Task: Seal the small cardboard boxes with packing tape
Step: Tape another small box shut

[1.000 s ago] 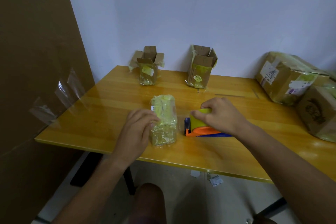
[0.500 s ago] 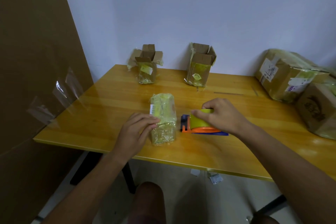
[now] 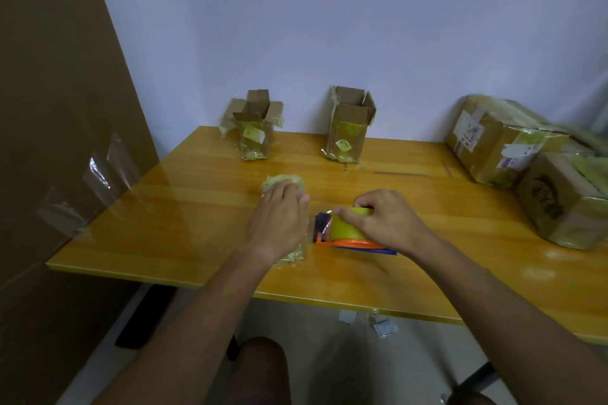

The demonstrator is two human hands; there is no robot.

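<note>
small box mostly under left hand

Labels on the large box, print too blurred to read

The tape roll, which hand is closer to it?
The right hand. It grips the tape roll on its dispenser. The left hand lies flat on the small wrapped box just beside it, not touching the roll.
</note>
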